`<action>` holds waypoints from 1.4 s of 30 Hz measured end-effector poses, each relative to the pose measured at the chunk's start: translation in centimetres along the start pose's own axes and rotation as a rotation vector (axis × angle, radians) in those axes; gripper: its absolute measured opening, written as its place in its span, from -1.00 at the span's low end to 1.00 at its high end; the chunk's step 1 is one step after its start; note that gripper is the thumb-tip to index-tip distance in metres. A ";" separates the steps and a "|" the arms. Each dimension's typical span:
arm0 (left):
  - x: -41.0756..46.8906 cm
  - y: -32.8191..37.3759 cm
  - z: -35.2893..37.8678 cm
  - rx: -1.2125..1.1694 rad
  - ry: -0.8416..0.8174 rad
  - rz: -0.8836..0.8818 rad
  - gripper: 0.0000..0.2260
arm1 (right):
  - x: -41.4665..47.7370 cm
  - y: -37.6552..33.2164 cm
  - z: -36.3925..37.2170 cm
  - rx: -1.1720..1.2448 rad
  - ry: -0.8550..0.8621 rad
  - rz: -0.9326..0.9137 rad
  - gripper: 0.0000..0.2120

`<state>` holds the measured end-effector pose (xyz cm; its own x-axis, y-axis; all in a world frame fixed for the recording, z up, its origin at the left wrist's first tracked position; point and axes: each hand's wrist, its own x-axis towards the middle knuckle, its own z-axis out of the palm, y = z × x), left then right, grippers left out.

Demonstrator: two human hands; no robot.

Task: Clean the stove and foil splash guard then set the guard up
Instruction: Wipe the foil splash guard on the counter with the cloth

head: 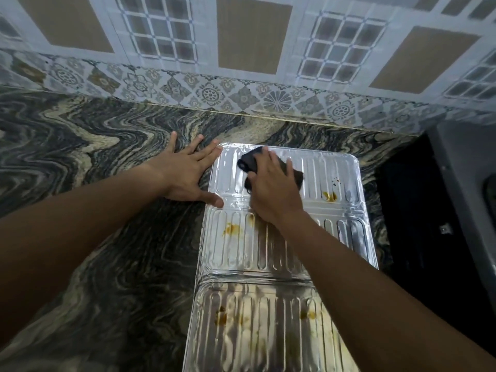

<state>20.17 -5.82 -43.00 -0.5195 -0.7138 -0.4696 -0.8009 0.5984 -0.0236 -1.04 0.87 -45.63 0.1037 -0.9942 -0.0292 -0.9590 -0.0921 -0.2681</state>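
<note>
On the marbled table (107, 237), flat and unfolded: foil splash guard (335, 237), running from the far middle toward the near edge of view. Right hand (273, 191) pressed palm-down on a dark cloth (248, 159) over the guard's far panel, fingers (271, 159) spread across the cloth, holding it by pressure. Left hand (185, 170) flat on the table at the guard's far left corner, fingers wide, thumb touching the foil rim, holding nothing. Judged early in the guard's cleaning: yellow-brown stains (232, 229) left on the middle panel, more at far right and on the near panel. Setting upright not yet done. Stove (429, 210) seemingly the dark body just right of the guard; its state cannot be told. Open table to the left and far side up to the tiled wall (252, 36); right edge of the foil close beside the dark body, little room there.
</note>
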 end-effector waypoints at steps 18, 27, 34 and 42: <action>-0.2 1.3 -0.7 -0.022 0.026 -0.020 0.18 | -4.0 9.0 -1.7 -0.032 0.029 0.329 -0.45; -5.2 3.5 1.3 -0.128 0.020 0.011 0.16 | -3.8 8.7 -2.4 0.013 -0.040 0.317 -0.47; -5.2 3.9 1.3 -0.142 -0.041 -0.022 0.25 | -4.9 3.8 -2.0 0.040 -0.114 0.162 -0.47; -5.3 3.6 1.5 -0.147 -0.038 -0.028 0.24 | -6.3 2.8 -1.3 0.030 -0.167 0.007 -0.46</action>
<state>20.52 0.67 -41.86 -0.4866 -0.7138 -0.5037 -0.8514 0.5166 0.0904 -4.75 6.76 -44.99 0.1416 -0.9715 -0.1903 -0.9518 -0.0808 -0.2958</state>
